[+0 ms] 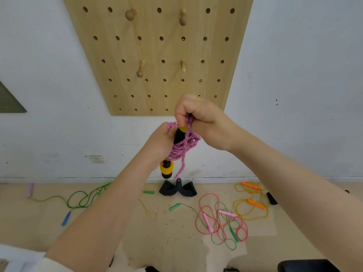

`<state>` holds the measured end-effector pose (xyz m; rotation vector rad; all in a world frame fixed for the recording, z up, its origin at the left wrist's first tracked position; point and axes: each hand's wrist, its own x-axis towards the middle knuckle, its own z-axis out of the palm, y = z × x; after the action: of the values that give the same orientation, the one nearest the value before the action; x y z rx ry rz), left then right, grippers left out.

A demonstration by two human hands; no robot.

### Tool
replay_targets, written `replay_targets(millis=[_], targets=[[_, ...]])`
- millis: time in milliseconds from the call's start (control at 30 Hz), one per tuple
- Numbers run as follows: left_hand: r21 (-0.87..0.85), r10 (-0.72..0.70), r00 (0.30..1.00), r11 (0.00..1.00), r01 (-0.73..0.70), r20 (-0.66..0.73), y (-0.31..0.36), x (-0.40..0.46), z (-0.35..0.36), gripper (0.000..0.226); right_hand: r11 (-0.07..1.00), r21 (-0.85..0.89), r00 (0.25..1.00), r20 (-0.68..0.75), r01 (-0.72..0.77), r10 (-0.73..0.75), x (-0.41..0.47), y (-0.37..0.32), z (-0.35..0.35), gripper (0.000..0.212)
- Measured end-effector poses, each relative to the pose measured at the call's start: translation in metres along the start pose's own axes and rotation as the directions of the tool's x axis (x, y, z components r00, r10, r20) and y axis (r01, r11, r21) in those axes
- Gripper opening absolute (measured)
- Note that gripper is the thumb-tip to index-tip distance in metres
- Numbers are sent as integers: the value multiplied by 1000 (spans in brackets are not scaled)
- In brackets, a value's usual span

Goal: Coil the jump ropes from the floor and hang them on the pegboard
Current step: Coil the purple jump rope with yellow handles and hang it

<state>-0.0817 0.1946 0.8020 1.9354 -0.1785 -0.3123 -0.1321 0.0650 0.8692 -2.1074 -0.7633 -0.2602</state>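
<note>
A pink speckled jump rope (183, 146) with black and yellow foam handles (167, 169) is bundled in coils in front of me. My left hand (159, 144) grips the coil and a handle from the left. My right hand (202, 122) pinches strands of the pink rope at the top. A loose rope end dangles below the bundle. The wooden pegboard (157, 52) on the wall behind carries several bare wooden pegs (141, 68). On the floor lie a green rope (84, 199), a red rope with pink handles (214, 218) and a yellow rope with orange handles (253, 205).
A black object (177, 189) sits at the foot of the wall under the pegboard. A blue handle (66, 218) and green handles (174, 206) lie on the tan floor. A wall socket (96, 159) is low on the white wall. A dark object (306, 266) shows at the bottom right.
</note>
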Motion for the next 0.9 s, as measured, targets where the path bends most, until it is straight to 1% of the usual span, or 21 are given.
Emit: replay_targets(millis=[67, 100, 133, 167, 200, 233, 267, 300, 333, 400, 433, 467, 533, 567, 600, 667, 733, 767, 833, 867, 900], targets=[[-106, -11, 999, 994, 15, 39, 7, -4, 4, 28, 994, -96, 996, 68, -47, 54, 3, -2, 4, 50], [-108, 1, 1000, 994, 0, 18, 11, -6, 4, 25, 984, -168, 994, 71, -65, 78, 3, -1, 4, 58], [-77, 38, 999, 996, -41, -37, 12, -7, 2, 24, 964, -257, 993, 70, -74, 95, 3, 2, 2, 65], [-20, 103, 989, 994, -106, -106, 12, -7, -1, 26, 940, -334, 991, 79, -74, 106, 2, 6, -1, 67], [40, 171, 971, 985, -167, -167, 11, -7, -6, 27, 925, -370, 987, 96, -87, 131, -1, 13, -6, 66], [70, 222, 954, 975, -213, -200, 12, -9, -12, 29, 922, -362, 975, 120, -135, 190, -5, 19, -12, 67], [71, 257, 946, 966, -248, -195, 15, -11, -17, 29, 919, -332, 953, 137, -213, 271, -9, 24, -17, 72], [61, 287, 946, 958, -281, -150, 19, -13, -21, 28, 915, -296, 934, 144, -274, 327, -13, 27, -19, 78], [80, 315, 946, 948, -308, -81, 24, -15, -22, 28, 920, -251, 930, 135, -302, 342, -14, 27, -19, 84], [123, 347, 937, 929, -350, 50, 35, -18, -17, 27, 954, -127, 953, 104, -272, 285, -13, 18, -8, 90], [74, 346, 935, 933, -352, 78, 36, -19, -12, 26, 967, -73, 964, 87, -245, 251, -10, 12, -2, 92], [-16, 331, 940, 943, -331, 86, 36, -20, -6, 25, 973, -65, 971, 78, -219, 224, -6, 8, 2, 93], [-160, 297, 954, 944, -287, 45, 31, -22, 2, 25, 960, -192, 970, 92, -204, 225, 2, 5, 2, 94], [-176, 295, 955, 942, -286, 28, 28, -22, 5, 24, 943, -231, 954, 121, -241, 274, 2, 9, -1, 93], [-172, 300, 953, 942, -290, 35, 26, -21, 6, 23, 935, -198, 932, 158, -294, 326, -1, 12, -5, 91], [-152, 314, 946, 942, -300, 80, 24, -18, 5, 22, 926, -5, 905, 212, -378, 370, -9, 20, -12, 85], [-171, 318, 939, 940, -295, 131, 25, -19, 4, 21, 884, 152, 887, 217, -443, 407, -18, 25, -19, 86], [-192, 323, 933, 937, -291, 162, 25, -19, 4, 20, 866, 177, 876, 227, -468, 427, -21, 27, -23, 89], [-249, 342, 911, 926, -284, 232, 25, -22, 5, 19, 847, 147, 843, 276, -511, 461, -23, 29, -31, 92], [-265, 351, 900, 921, -284, 256, 28, -25, 5, 20, 840, 121, 830, 279, -529, 483, -22, 29, -32, 89], [-262, 359, 896, 920, -292, 261, 29, -25, 6, 20, 837, 106, 829, 249, -537, 500, -21, 29, -30, 80]])
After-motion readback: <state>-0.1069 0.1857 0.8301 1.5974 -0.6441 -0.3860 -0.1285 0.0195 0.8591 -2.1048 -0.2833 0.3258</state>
